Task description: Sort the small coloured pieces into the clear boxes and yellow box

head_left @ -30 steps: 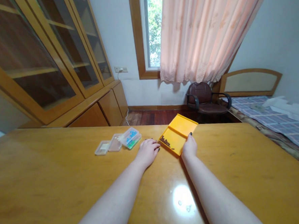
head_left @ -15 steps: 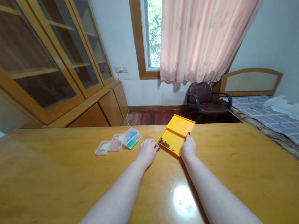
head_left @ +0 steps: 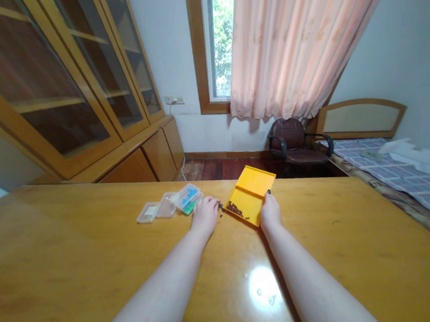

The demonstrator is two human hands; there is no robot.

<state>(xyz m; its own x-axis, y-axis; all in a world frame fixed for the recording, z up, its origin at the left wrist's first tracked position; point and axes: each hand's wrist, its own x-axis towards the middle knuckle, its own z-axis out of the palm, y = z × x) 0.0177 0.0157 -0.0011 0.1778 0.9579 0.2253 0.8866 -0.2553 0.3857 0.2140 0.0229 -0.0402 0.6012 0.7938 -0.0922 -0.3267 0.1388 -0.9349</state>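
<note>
- Yellow box (head_left: 249, 201), just left of your right hand (head_left: 271, 212), is pinched by its edge; hold it steady so the brown pieces (head_left: 234, 209) inside don't slide.
- Strays (head_left: 220, 207) lie beside your bent left hand (head_left: 206, 215); touch lightly. Whether it pinches any, I cannot tell.

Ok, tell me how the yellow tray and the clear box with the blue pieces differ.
The yellow tray is opaque; the clear box is see-through. The right hand has its grip on the yellow tray, while the clear box lies beside the left hand. Brown pieces lie in the yellow tray; blue pieces show in the clear box. Both contain small pieces.
</note>
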